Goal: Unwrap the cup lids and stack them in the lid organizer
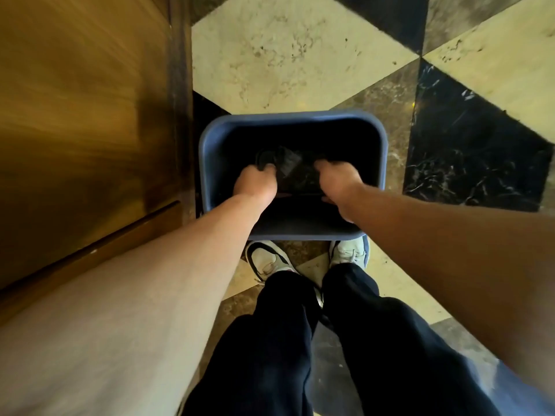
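Both my arms reach down into a blue-grey bin (292, 118) on the floor. My left hand (255, 183) and my right hand (339, 181) are curled around the two ends of a dark, shiny, crinkled plastic wrap (289, 172) held inside the bin's opening. By my left fingertips there is a round dark shape (265, 159) that looks like a black cup lid; in the dim bin I cannot tell if it sits inside the wrap. No lid organizer is in view.
The bin stands just in front of my shoes (267, 259) on a cream, brown and black marble floor (285, 55). A wooden cabinet or counter side (84, 115) runs close along the left.
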Action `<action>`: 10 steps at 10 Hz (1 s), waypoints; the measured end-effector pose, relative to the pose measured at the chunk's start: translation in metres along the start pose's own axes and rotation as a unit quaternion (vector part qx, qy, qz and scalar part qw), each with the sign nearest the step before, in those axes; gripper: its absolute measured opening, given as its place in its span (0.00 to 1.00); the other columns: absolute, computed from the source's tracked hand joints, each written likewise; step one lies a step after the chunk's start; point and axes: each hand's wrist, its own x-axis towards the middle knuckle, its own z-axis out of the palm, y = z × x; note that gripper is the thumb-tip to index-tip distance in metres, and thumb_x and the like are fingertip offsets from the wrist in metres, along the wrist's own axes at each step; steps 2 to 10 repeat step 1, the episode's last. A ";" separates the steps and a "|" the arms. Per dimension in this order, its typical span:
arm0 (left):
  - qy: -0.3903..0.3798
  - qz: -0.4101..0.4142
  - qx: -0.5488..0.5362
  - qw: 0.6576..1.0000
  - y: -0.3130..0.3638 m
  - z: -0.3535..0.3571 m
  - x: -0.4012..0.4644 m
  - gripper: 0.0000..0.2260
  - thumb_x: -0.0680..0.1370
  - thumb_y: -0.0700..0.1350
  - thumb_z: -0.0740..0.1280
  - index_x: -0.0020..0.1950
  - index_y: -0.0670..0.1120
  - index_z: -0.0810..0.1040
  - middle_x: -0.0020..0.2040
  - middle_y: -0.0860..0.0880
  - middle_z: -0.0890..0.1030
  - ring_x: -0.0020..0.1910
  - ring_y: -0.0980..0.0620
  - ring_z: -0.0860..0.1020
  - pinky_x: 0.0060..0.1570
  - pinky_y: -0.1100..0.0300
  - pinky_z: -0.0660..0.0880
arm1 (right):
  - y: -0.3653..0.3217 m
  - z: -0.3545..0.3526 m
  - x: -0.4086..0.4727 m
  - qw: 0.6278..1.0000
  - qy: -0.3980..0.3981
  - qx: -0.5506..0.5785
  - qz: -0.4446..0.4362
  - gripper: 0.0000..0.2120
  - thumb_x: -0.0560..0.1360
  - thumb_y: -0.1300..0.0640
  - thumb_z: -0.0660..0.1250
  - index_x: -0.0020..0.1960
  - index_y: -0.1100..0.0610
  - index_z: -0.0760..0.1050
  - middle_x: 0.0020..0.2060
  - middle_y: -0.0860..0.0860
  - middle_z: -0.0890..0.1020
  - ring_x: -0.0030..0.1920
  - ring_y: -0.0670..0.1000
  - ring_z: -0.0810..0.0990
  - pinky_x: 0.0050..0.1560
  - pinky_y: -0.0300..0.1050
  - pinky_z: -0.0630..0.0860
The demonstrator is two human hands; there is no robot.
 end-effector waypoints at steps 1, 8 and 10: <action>0.005 0.011 0.049 0.999 0.014 -0.025 -0.036 0.22 0.84 0.57 0.56 0.68 0.43 0.75 0.61 0.41 0.80 0.59 0.39 0.78 0.58 0.48 0.74 | -0.021 -0.019 -0.053 0.998 0.015 -0.051 -0.028 0.18 0.83 0.48 0.58 0.62 0.59 0.79 0.45 0.55 0.79 0.49 0.58 0.78 0.52 0.49 0.75; 0.005 0.011 0.049 0.999 0.014 -0.025 -0.036 0.22 0.84 0.57 0.56 0.68 0.43 0.75 0.61 0.41 0.80 0.59 0.39 0.78 0.58 0.48 0.74 | -0.021 -0.019 -0.053 0.998 0.015 -0.051 -0.028 0.18 0.83 0.48 0.58 0.62 0.59 0.79 0.45 0.55 0.79 0.49 0.58 0.78 0.52 0.49 0.75; 0.005 0.011 0.049 0.999 0.014 -0.025 -0.036 0.22 0.84 0.57 0.56 0.68 0.43 0.75 0.61 0.41 0.80 0.59 0.39 0.78 0.58 0.48 0.74 | -0.021 -0.019 -0.053 0.998 0.015 -0.051 -0.028 0.18 0.83 0.48 0.58 0.62 0.59 0.79 0.45 0.55 0.79 0.49 0.58 0.78 0.52 0.49 0.75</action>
